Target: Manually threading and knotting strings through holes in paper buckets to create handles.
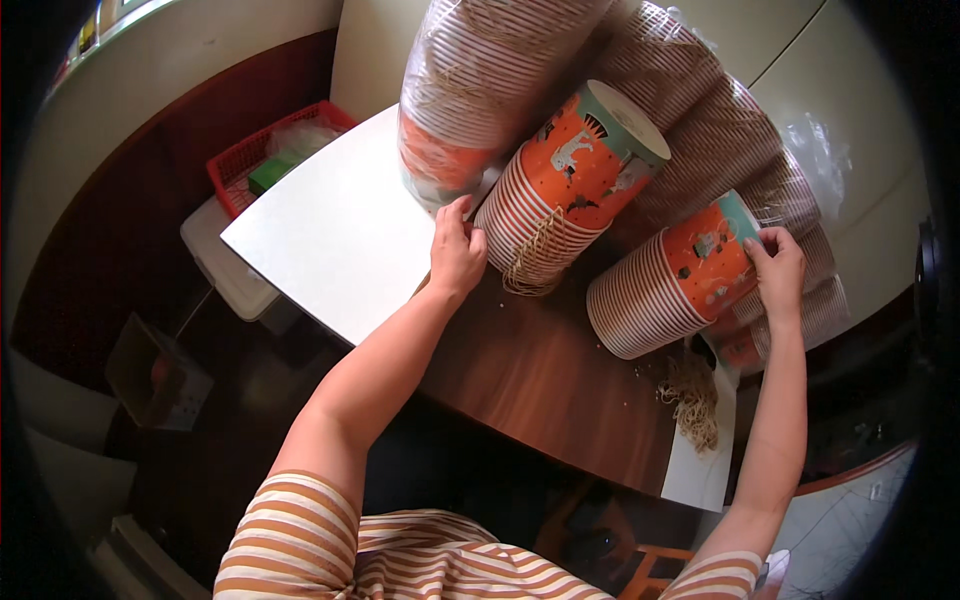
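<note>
Two nested stacks of paper cups, orange with a teal band, lie tilted on the table. My right hand [782, 275] grips the teal end of the right stack [672, 285], thumb on its side and fingers over the end. At the lower left rims of the larger left stack [570, 180] is my left hand [458, 255], its fingers curled together. Whatever those fingers hold, if anything, is hidden. A bundle of tan rubber bands [538, 255] rests against the left stack. More rubber bands [692, 400] lie in a heap below the right stack.
A tall plastic-wrapped stack of cups [480, 90] stands behind my left hand. Several more wrapped stacks [700, 110] line the back by the wall. The table [540, 370] has a brown top and a white section [330, 230]. A red basket [225, 170] sits beyond its left edge.
</note>
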Demonstrator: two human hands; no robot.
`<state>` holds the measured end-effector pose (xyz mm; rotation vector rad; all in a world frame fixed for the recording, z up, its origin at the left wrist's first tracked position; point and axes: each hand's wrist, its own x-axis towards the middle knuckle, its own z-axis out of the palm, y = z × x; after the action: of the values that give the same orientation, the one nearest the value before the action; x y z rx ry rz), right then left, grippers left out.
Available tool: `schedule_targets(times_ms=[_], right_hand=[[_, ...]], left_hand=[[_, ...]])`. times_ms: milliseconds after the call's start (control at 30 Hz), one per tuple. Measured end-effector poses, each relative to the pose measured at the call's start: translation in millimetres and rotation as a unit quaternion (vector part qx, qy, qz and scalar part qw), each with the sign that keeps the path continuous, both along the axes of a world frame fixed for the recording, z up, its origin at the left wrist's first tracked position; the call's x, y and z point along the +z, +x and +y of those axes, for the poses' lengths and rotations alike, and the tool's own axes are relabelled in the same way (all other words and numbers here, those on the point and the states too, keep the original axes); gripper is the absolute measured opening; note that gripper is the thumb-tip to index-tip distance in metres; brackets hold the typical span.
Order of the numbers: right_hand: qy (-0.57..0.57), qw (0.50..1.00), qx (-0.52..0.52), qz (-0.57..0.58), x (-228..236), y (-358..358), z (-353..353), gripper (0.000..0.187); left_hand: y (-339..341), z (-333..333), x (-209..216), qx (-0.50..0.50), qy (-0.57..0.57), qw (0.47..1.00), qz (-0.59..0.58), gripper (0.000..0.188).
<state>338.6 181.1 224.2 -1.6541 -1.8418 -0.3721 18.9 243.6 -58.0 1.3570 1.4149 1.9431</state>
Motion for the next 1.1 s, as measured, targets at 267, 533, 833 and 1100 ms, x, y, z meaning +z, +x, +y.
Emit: schedule_targets(times_ms=[267,533,833,1100], right_hand=[[0.047,0.998,0.008,-0.035,28.7,15.0,-2.9,0.017],[0.206,0.978,0.022,0.001,104.9,46.3,-47.5,0.028],[0.206,0.85,0.087,0.477,-38.1,39.1,-183.0,0.033],[0.021,0.409,0.187,0.893,-247.3,-5.0,-190.3,0.034]], left_hand=[[-0.7,-4.6,3.9,-0.01,-0.008,1.0,0.015,0.039],[1.5,-3.1,4.6,-0.028,-0.01,0.999,0.021,0.039],[-5.2,-24.3,20.0,-0.049,0.079,0.995,0.04,0.034],[24.8,-94.6,72.7,-0.274,0.118,0.951,0.085,0.021]])
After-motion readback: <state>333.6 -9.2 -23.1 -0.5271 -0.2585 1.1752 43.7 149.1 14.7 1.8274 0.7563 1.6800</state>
